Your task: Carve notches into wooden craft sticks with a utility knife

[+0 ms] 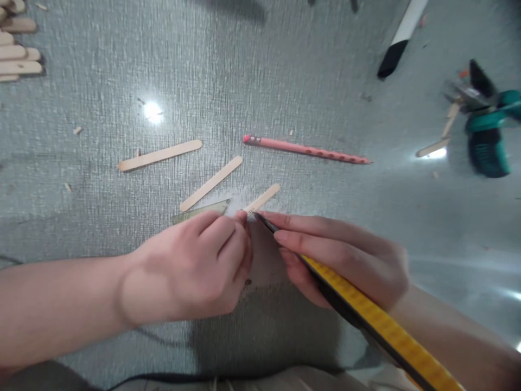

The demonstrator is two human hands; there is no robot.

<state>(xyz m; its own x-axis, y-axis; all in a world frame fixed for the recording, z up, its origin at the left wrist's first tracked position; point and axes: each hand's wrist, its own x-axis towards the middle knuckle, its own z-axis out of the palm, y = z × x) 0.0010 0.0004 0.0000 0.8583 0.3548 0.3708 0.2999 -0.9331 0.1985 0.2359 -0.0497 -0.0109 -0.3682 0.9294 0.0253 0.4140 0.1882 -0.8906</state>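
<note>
My left hand (203, 266) is closed, its thumb and fingers pinning a wooden craft stick (267, 196) whose far end sticks out to the upper right. Faint dark marks cross the stick close to my thumb. In my right hand (345, 252) is a yellow and black utility knife (378, 321), held like a pen. The knife's tip touches or hovers just over the marks; I cannot tell which. Partly under my left hand lies a flat, translucent greenish piece (209, 210) with a pointed corner. My left hand hides the stick's near end.
Two craft sticks, a left one (160, 155) and a nearer one (211, 183), lie beyond my left hand. A pink pencil (301, 148) lies farther out. Green-handled pliers (488, 136), stick pieces (433, 147) and a white-and-black tool (401, 41) are right. Piled sticks (20, 67) sit upper left.
</note>
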